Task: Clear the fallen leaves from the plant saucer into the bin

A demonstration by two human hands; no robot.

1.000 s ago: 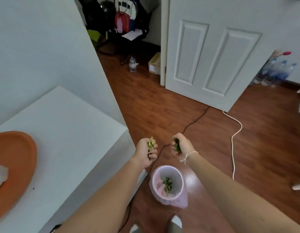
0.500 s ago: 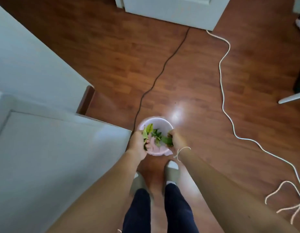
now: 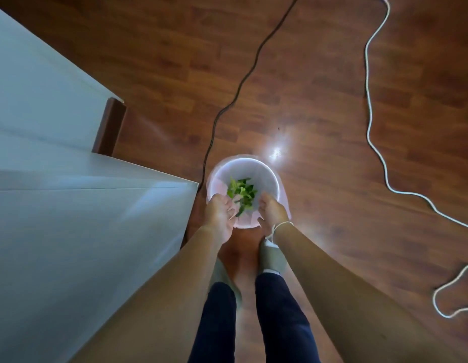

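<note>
Both hands over the bin (image 3: 273, 176).
My left hand (image 3: 219, 213) and right hand (image 3: 270, 211) are spread wide; green leaves (image 3: 242, 192) sit loose between them.

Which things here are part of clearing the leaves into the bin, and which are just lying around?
Part of the job:
- left hand, open over the bin
- right hand, open over the bin
- green leaves, dropping in
- lined bin

Just lying about:
- black cable
- white cord
- white cabinet
</note>
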